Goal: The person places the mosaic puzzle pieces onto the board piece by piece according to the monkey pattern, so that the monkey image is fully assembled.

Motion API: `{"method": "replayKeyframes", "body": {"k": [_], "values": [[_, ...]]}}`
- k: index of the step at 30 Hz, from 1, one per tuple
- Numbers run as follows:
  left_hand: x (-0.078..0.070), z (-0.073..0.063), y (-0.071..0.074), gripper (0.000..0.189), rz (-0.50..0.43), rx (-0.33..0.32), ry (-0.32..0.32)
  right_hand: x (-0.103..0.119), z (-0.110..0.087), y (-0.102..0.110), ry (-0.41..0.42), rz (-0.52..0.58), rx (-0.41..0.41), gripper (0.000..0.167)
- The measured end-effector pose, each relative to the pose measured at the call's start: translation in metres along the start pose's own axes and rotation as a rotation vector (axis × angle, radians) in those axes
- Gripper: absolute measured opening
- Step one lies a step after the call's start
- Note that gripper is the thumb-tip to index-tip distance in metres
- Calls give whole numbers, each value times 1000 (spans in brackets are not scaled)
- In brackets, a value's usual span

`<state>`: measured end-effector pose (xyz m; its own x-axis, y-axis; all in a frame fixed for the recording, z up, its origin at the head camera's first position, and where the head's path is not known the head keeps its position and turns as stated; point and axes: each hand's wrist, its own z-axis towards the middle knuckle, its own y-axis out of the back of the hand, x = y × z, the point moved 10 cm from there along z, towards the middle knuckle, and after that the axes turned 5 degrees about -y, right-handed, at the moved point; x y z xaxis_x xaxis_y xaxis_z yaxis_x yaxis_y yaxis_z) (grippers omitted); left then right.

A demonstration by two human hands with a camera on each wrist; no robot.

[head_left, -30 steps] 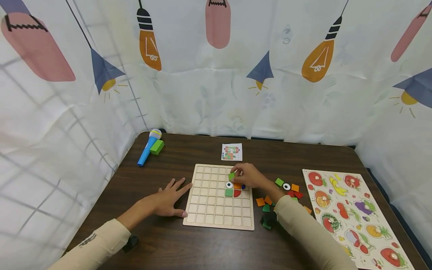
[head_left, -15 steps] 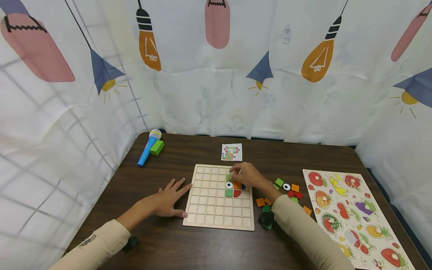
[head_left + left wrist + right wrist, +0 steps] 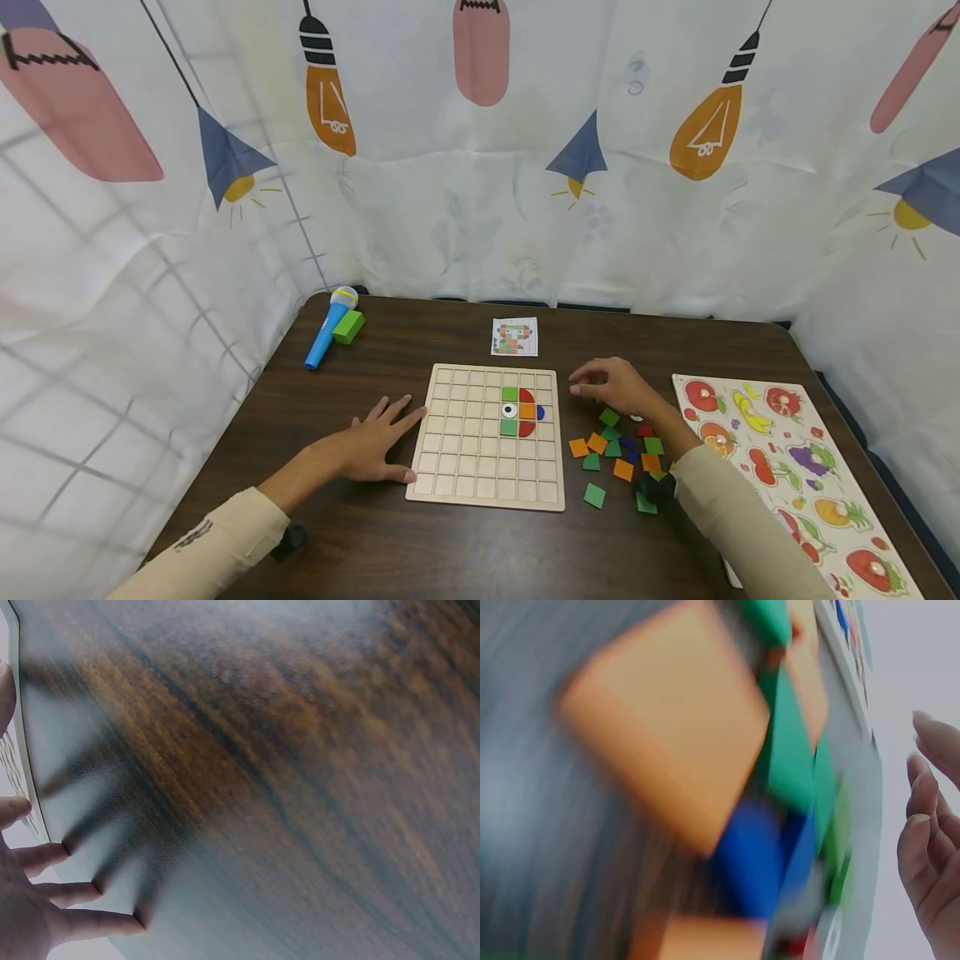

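Note:
A pale wooden grid board (image 3: 457, 458) lies on the dark table. At its upper right sit a light green square (image 3: 510, 393), an orange square (image 3: 527, 412), a white eye piece (image 3: 509, 411), a darker green square (image 3: 509, 427), two rounded red pieces (image 3: 527, 429) and a rounded blue piece (image 3: 540, 412). My left hand (image 3: 378, 442) rests with spread fingers at the board's left edge. To the right of the board, my right hand (image 3: 618, 392) hovers with loosely bent fingers and nothing visible in them. Loose orange, green, blue and red pieces (image 3: 622, 470) lie below it, partly hidden by the arm.
A small card with a coloured grid pattern (image 3: 514, 337) lies behind the board. At the back left are a blue toy microphone (image 3: 326, 333) and a green block (image 3: 348, 327). A fruit picture board (image 3: 810, 467) covers the table's right side, partly under my right sleeve.
My right hand has put the light green square down at the upper part of the board, let go, and moved right over the loose pieces. The left hand has stayed in place.

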<state>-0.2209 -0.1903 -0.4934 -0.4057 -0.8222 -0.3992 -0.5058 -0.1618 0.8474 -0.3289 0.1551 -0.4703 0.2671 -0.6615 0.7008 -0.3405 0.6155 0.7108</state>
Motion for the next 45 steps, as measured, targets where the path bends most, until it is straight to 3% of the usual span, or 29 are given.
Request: {"method": "replayKeyframes", "body": {"k": [9,18,30,35,45], "values": [[2,0,-1,100,5,9,8,-44,-38,32,-37,-96,-13,26],[2,1,0,101,17,8,14,-57,-43,35,-82,-176,4,33],[0,1,2,99,20,-7,3,-54,-42,33,-78,-197,28,31],[1,1,1,100,19,-4,3,-50,-40,29,-75,-147,45,25],[1,1,0,100,16,3,1,-22,-27,14,26,-69,4,25]]}}
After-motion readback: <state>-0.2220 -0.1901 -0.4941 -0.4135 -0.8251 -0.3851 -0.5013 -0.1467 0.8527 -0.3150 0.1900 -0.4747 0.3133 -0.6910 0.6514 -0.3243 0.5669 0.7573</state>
